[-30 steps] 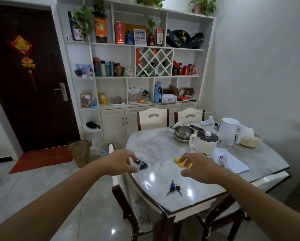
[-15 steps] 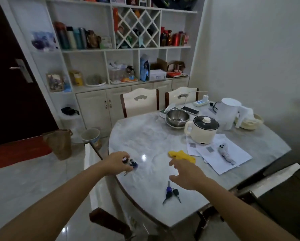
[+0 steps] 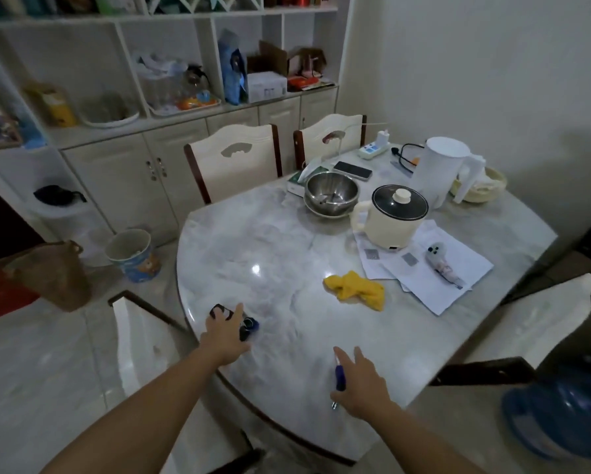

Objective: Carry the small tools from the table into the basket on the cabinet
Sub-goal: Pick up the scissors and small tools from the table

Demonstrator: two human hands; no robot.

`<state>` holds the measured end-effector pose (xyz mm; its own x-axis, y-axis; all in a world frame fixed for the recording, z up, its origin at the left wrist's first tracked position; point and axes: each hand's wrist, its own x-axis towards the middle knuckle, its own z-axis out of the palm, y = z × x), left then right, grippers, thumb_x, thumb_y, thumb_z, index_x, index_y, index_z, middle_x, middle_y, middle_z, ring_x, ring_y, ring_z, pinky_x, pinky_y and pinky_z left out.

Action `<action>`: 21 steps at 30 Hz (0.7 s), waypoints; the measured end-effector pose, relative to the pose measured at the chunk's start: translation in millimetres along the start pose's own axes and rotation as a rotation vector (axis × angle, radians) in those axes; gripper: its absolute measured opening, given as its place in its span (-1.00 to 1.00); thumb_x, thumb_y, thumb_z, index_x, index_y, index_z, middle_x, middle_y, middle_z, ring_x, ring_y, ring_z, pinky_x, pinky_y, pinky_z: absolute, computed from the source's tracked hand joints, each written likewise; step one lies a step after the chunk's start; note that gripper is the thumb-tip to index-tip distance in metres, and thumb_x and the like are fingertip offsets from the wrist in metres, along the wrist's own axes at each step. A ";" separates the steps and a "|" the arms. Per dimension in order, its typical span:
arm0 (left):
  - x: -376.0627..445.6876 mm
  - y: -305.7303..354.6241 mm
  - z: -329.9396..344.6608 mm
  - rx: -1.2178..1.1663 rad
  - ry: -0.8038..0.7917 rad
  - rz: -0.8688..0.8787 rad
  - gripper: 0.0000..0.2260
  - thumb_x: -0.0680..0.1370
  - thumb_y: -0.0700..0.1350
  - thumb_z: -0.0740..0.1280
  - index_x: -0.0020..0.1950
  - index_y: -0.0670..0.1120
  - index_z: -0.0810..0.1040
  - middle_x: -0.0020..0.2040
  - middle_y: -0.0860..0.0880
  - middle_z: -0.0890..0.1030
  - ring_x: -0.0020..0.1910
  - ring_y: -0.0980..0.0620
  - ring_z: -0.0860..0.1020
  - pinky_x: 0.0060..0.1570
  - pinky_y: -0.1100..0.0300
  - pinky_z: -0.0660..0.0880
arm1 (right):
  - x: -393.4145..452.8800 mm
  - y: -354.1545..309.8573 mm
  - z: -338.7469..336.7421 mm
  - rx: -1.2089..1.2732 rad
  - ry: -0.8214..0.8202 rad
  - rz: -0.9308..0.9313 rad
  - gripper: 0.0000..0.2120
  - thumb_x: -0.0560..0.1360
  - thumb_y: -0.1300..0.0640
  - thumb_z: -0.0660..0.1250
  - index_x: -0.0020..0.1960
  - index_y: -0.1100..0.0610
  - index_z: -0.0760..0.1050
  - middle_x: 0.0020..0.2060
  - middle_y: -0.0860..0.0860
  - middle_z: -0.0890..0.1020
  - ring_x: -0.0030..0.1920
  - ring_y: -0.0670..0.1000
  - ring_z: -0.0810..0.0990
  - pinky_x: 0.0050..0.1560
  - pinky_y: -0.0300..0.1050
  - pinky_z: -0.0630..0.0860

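The left hand [image 3: 226, 331] lies flat on the table [image 3: 280, 241] near its left edge, fingers spread over a small dark bundle [image 3: 248, 326], possibly a key fob with a blue part; the fingers cover it without curling round it yet. The right hand [image 3: 364, 383] rests at the near edge, open, fingers splayed, touching a blue-handled tool [image 3: 338, 374] at its left side. That tool's long axis runs away from the person, metal tip pointing back toward the body. Each hand is nearest its own item, so both can close where they are. The basket on the cabinet [image 3: 171, 131] is hard to pick out in this dim, blurred view.
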<state>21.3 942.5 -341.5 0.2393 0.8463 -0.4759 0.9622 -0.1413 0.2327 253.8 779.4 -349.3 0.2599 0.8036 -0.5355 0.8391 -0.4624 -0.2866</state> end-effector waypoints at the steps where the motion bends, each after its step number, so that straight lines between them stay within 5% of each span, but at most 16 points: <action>1: 6.2 0.6 3.4 0.013 0.005 0.005 -0.15 0.52 0.09 0.38 0.59 0.08 -0.15 0.58 -0.28 -0.15 0.55 -0.32 -0.08 0.42 -0.18 0.27 | 5.1 1.6 3.7 -0.013 -0.016 0.004 -0.16 0.49 -0.05 0.37 0.57 -0.13 -0.10 0.59 0.16 -0.08 0.53 0.22 0.08 0.41 0.21 0.30; 5: 26.3 0.5 13.4 0.072 -0.004 0.037 -0.12 0.51 0.12 0.39 0.58 0.11 -0.19 0.58 -0.25 -0.29 0.54 -0.34 -0.24 0.43 -0.22 0.23 | 19.6 3.0 15.4 -0.087 -0.081 0.002 -0.23 0.53 -0.04 0.31 0.57 -0.14 -0.08 0.58 0.14 -0.02 0.48 0.23 0.13 0.33 0.17 0.39; 11: 51.5 -4.9 30.3 0.085 -0.039 0.031 -0.19 0.53 0.17 0.32 0.58 0.18 -0.17 0.59 -0.17 -0.28 0.54 -0.34 -0.24 0.39 -0.34 0.23 | 28.5 6.1 26.3 -0.173 0.037 -0.016 -0.37 0.47 -0.03 0.38 0.44 -0.10 0.15 0.40 0.09 0.21 0.29 0.20 0.27 0.07 0.12 0.51; 16: 60.3 -1.7 41.3 0.214 0.000 0.010 -0.32 0.54 0.21 0.28 0.57 0.15 0.03 0.58 -0.15 0.04 0.50 -0.34 0.01 0.28 -0.17 0.41 | 33.0 12.8 36.8 -0.140 0.100 -0.025 -0.51 0.46 0.01 0.36 0.33 -0.03 0.27 0.24 0.09 0.33 0.16 0.18 0.32 -0.08 -0.01 0.52; 21: 47.4 12.1 48.7 0.321 0.075 0.049 -0.57 0.59 0.03 0.27 0.41 -0.06 0.27 0.35 -0.12 0.40 0.31 -0.25 0.30 0.13 0.02 0.51 | 35.3 12.8 44.0 0.036 0.078 -0.062 -0.70 0.50 0.17 0.31 0.21 0.06 0.37 0.17 0.09 0.34 0.06 0.15 0.44 -0.08 -0.04 0.50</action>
<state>50.6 956.0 -402.6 0.2876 0.8683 -0.4042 0.9445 -0.3271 -0.0308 252.8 785.4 -406.9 0.2455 0.8571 -0.4529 0.8375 -0.4228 -0.3462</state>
